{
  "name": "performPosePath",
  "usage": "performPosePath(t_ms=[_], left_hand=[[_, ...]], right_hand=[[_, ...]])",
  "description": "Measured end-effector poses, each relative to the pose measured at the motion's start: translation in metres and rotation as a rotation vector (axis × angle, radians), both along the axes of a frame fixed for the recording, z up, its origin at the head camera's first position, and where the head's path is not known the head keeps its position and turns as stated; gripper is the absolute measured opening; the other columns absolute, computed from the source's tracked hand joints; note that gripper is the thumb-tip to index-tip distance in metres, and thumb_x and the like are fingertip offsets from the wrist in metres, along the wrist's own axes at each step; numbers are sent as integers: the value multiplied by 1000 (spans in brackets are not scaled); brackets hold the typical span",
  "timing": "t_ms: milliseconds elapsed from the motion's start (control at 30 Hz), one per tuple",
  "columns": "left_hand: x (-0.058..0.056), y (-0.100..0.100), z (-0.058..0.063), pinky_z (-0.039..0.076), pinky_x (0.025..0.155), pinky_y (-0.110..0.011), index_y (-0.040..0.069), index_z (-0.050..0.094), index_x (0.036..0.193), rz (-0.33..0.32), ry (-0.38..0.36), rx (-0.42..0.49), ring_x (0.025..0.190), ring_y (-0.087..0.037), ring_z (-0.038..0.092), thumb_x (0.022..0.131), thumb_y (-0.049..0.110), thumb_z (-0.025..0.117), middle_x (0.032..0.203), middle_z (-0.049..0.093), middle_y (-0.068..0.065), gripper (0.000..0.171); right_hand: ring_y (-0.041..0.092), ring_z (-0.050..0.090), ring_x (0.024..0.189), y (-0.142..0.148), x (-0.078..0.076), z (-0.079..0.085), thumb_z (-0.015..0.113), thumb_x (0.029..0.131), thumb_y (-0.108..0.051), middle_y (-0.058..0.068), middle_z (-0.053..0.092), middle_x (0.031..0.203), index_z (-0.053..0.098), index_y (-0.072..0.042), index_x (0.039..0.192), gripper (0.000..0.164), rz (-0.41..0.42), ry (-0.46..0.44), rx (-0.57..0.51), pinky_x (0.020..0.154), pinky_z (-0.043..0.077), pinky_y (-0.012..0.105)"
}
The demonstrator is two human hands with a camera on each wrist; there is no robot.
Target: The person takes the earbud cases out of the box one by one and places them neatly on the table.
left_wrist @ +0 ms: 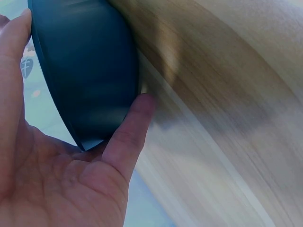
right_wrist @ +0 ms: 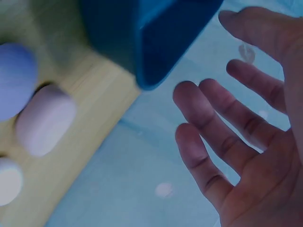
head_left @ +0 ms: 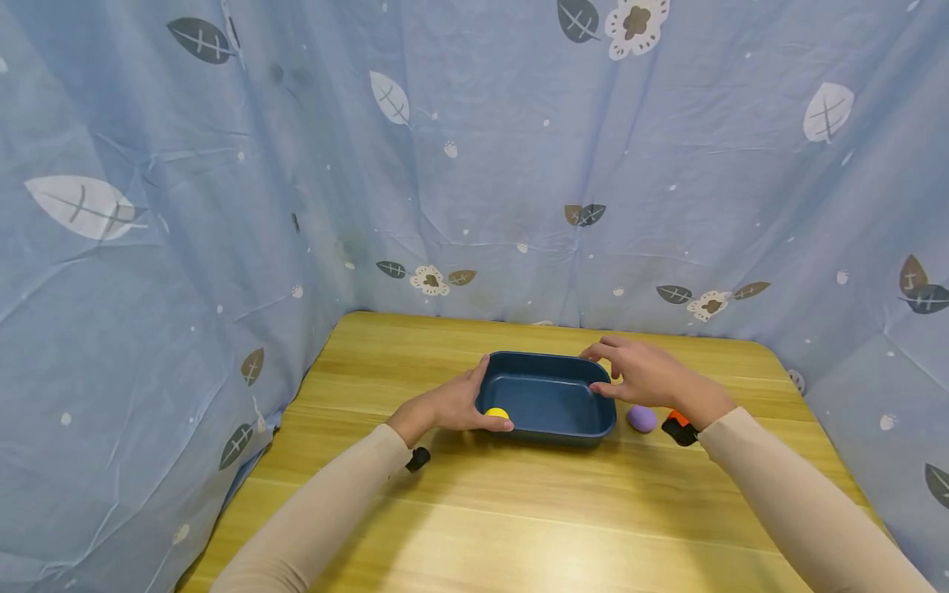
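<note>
A dark blue rectangular dish (head_left: 544,403) with rounded corners sits on the wooden table. My left hand (head_left: 455,403) grips its left end, the thumb along the near side and the fingers toward the far side. A yellow round thing (head_left: 497,413) shows beside that thumb, partly hidden by it. In the left wrist view, the hand (left_wrist: 71,184) spans the end of the dish. Around the right end hovers my right hand (head_left: 645,375), its fingers spread. In the right wrist view, that hand's fingers (right_wrist: 191,101) stand apart from the dish wall and hold nothing.
To the right of the dish lie a purple ball (head_left: 642,418) and an orange-and-black object (head_left: 679,428). The right wrist view also shows a pale pink rounded piece (right_wrist: 46,120) and a white round one (right_wrist: 7,182). A black object (head_left: 418,459) lies by my left wrist. Patterned curtains (head_left: 504,165) surround the table.
</note>
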State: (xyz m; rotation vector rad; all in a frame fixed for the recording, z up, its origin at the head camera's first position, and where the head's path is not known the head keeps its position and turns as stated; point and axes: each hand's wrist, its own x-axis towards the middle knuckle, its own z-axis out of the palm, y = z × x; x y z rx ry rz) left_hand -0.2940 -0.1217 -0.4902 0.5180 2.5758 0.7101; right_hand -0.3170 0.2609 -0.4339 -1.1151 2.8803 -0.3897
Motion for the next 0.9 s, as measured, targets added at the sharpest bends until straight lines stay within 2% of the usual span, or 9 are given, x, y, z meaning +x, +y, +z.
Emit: performPosePath(t_ms=[233,467,700,900], left_hand=[[-3,0,-1,37,144,-60,15,-8,189,5,3,1,178,-43,36,91,81,86,196,18,-20,151],[-5,-1,-3,38,143,-61,15,-7,189,-3,1,-12,177,-43,38,91,84,84,196,21,-21,151],[-6,-3,-3,37,143,-63,15,-9,189,-7,1,1,178,-44,35,92,84,83,196,18,-21,150],[-3,-3,-3,37,143,-65,13,-10,188,-32,-6,28,179,-45,32,94,83,82,196,15,-22,148]], right_hand=[[22,80,102,-38,-15,8,88,108,-33,10,73,141,73,-17,156,53,129,-56,49,89,68,41],[25,79,108,-69,-30,11,90,106,-35,9,70,148,70,-19,160,60,217,-154,83,95,67,40],[29,79,112,-103,-44,2,95,101,-39,15,69,147,65,-18,166,75,303,-215,175,101,67,43],[29,81,120,-128,-45,-9,97,98,-45,13,64,161,62,-20,170,84,334,-300,239,112,66,48]])
